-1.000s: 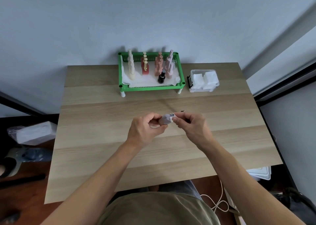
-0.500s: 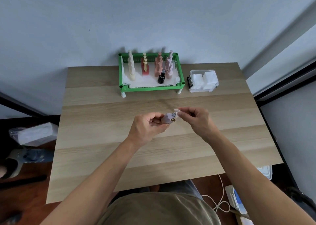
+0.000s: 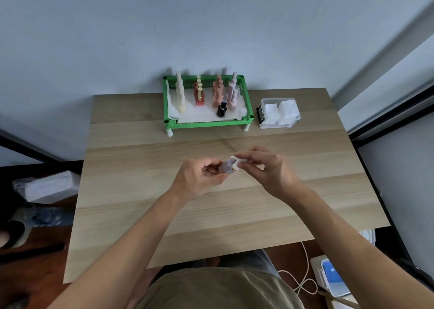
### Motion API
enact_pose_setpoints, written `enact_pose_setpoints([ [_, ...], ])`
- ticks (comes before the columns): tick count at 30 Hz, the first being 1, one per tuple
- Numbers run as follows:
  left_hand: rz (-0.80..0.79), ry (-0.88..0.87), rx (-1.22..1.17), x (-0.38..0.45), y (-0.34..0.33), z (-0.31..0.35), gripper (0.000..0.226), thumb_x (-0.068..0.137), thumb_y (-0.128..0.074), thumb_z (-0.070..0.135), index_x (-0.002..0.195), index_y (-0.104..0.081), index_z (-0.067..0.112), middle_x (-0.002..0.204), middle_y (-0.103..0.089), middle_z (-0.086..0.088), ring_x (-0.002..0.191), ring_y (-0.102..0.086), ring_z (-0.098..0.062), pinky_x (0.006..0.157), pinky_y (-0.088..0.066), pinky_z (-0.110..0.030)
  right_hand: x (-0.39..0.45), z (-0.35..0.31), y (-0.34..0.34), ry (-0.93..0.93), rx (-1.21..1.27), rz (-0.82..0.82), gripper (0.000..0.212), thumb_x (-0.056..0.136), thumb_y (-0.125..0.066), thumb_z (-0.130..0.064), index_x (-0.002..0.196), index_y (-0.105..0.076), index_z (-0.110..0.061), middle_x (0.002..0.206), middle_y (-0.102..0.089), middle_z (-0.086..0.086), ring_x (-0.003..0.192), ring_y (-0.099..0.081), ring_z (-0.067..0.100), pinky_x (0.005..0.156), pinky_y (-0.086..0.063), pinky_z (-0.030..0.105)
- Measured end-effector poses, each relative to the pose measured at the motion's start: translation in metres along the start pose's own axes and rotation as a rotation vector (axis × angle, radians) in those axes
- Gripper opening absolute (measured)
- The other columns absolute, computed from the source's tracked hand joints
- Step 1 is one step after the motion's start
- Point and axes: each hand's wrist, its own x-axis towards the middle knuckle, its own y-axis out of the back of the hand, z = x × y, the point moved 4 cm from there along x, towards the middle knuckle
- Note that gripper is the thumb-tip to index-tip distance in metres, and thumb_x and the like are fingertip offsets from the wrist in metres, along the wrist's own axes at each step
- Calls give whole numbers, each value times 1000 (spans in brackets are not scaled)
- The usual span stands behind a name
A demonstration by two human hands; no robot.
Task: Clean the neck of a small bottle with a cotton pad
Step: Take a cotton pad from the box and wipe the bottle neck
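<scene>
A small pale purple bottle [image 3: 226, 166] lies tilted in my left hand [image 3: 199, 178], its neck pointing right, above the middle of the wooden table [image 3: 141, 191]. My right hand [image 3: 265, 168] pinches a white cotton pad [image 3: 240, 162] and presses it against the bottle's neck. The neck itself is mostly hidden by the pad. I cannot see the bottle's cap.
A green rack [image 3: 209, 123] with several nail polish bottles stands at the table's back edge. To its right sits a clear box of white cotton pads [image 3: 279, 112]. A cable and a white box lie on the floor at the lower right.
My hands have shifted slightly up and to the right. The pad has moved around the bottle's neck, and the bottle stays gripped in my left hand.
</scene>
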Motion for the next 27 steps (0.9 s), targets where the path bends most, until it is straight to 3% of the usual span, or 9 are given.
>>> enact_pose_setpoints([
  [4, -52, 4, 26, 0, 3, 6, 35, 71, -87, 34, 105, -78, 32, 96, -82, 5, 86, -78, -12, 79, -61, -25, 4, -12, 5, 210, -238, -125, 25, 93, -72, -14, 117, -75, -11, 99, -71, 3, 77, -66, 16, 67, -55, 36],
  [7, -78, -32, 111, -1, 3, 9, 29, 76, -87, 27, 104, -80, 23, 88, -80, 8, 76, -74, -4, 69, -54, -13, 9, -18, 7, 289, -346, -249, 23, 96, -68, -16, 117, -74, -10, 101, -70, 4, 78, -66, 20, 67, -56, 41],
  [10, -63, -50, 137, 1, 4, 11, 30, 76, -89, 19, 105, -79, 20, 89, -80, 11, 77, -74, -2, 71, -53, -12, 15, -19, 9, 292, -435, -316, 24, 98, -63, -16, 119, -71, -9, 105, -67, 8, 89, -66, 26, 75, -55, 45],
  [17, 16, -212, 363, 2, 5, 29, 32, 77, -89, 15, 106, -79, 13, 96, -79, 5, 85, -75, -7, 84, -62, -28, 26, -17, 2, 158, -561, -448, 25, 103, -53, -25, 121, -64, -11, 111, -61, 7, 98, -60, 26, 79, -44, 32],
  [20, 62, -341, 485, 2, 4, 37, 26, 79, -87, 16, 103, -78, 11, 94, -78, 2, 83, -73, -12, 81, -62, -32, 33, -14, -2, 11, -563, -520, 27, 104, -52, -27, 124, -64, -12, 117, -62, 7, 104, -60, 26, 80, -39, 29],
  [23, 103, -456, 586, 0, 2, 41, 24, 79, -86, 16, 100, -78, 10, 93, -77, 1, 80, -72, -14, 74, -62, -35, 39, -12, -1, -108, -541, -616, 26, 104, -51, -30, 120, -66, -17, 119, -65, 5, 105, -61, 26, 86, -47, 36],
  [25, 123, -519, 635, -1, -1, 42, 24, 78, -87, 16, 99, -78, 9, 92, -77, 0, 78, -72, -14, 69, -62, -34, 42, -8, 5, -166, -520, -696, 22, 104, -50, -34, 110, -66, -20, 111, -66, 1, 97, -61, 22, 84, -50, 37],
  [27, 133, -556, 645, -1, -4, 41, 24, 79, -86, 19, 99, -78, 10, 91, -77, 1, 76, -72, -15, 66, -62, -34, 46, 0, 13, -266, -401, -755, 23, 103, -53, -39, 96, -64, -20, 97, -69, -3, 85, -65, 17, 76, -53, 31],
])
